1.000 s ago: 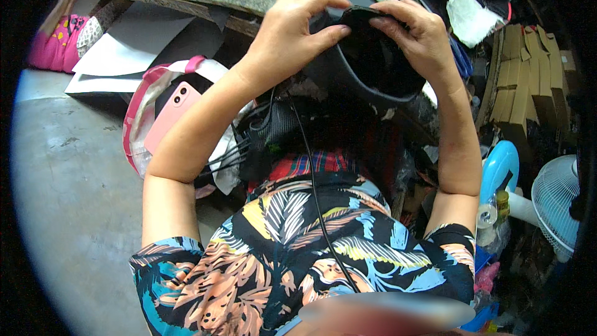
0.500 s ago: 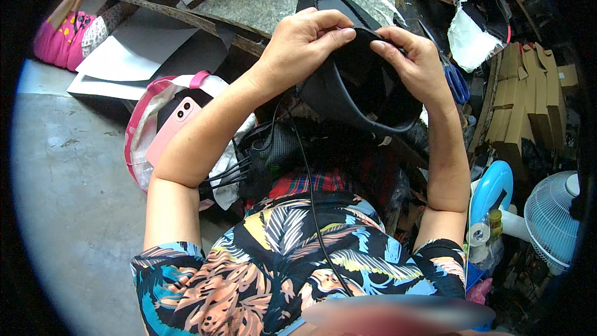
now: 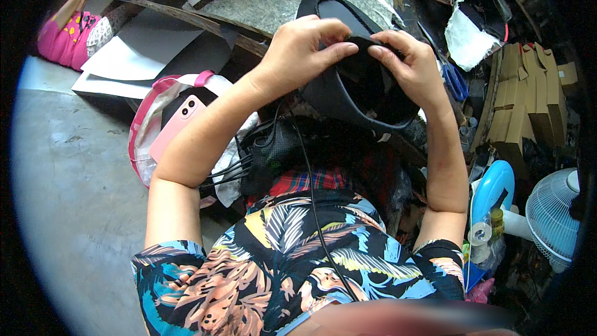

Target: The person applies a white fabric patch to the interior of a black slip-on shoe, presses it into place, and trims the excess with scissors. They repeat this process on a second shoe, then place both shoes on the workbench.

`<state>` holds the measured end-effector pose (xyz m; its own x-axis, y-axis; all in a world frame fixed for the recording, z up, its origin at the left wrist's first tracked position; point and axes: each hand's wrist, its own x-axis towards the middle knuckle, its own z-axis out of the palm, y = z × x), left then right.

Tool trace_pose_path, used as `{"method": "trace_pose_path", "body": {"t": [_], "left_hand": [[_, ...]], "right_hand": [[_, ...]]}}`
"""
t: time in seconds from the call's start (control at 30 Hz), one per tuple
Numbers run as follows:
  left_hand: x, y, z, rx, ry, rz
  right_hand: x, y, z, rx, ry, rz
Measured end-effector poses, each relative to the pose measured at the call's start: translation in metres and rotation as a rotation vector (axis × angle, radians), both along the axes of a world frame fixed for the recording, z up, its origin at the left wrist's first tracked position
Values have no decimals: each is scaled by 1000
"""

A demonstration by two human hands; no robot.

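Above the lap, in front of the cluttered desk (image 3: 280, 6), both hands hold a black leather shoe upper with a curved, open rim (image 3: 354, 96). Left hand (image 3: 298, 56) comes in from the left, its grip pinching the upper's top edge, thumb and forefinger pressed together on the dark material. Right hand (image 3: 413, 68) meets it from the other side, its grip likewise pinching the same edge, fingertips almost touching those of the left. Below the hands the piece hangs free and opens into a rounded hollow, tilted towards the right.

Just beside the left forearm lies a pink phone (image 3: 177, 126), resting on a pink-trimmed bag (image 3: 146, 130). Grey sheets of card (image 3: 149, 56) lie farther left on the floor. Near the right wrist are blue-handled scissors (image 3: 456, 81), and beyond them a stack of brown cardboard pieces (image 3: 516, 106). A white electric fan (image 3: 556, 214) stands at the lower right. A black cable (image 3: 311, 193) runs down over the patterned floral shirt (image 3: 292, 261).
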<state>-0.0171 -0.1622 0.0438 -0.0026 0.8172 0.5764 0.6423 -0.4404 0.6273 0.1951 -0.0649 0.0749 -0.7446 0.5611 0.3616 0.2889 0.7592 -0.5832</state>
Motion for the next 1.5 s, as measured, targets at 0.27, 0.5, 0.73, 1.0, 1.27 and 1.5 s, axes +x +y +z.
{"method": "trace_pose_path", "body": {"t": [0.27,0.5,0.73,1.0,1.27,1.5], "left_hand": [[-1,-2,14,-178,-26,78],[-19,18,5,-3,-466,-54],[-36,75,-37,-101,133,401],[-20,75,-51,-59,254,429],[-20,71,-44,-113,262,410],[-20,69,-43,-104,289,416]], "right_hand": [[36,-63,25,375,-192,212],[96,-48,25,-138,178,38],[108,3,55,-143,753,-186],[-21,45,98,420,469,-33],[-141,134,160,641,283,5],[-223,165,158,735,116,85]]}}
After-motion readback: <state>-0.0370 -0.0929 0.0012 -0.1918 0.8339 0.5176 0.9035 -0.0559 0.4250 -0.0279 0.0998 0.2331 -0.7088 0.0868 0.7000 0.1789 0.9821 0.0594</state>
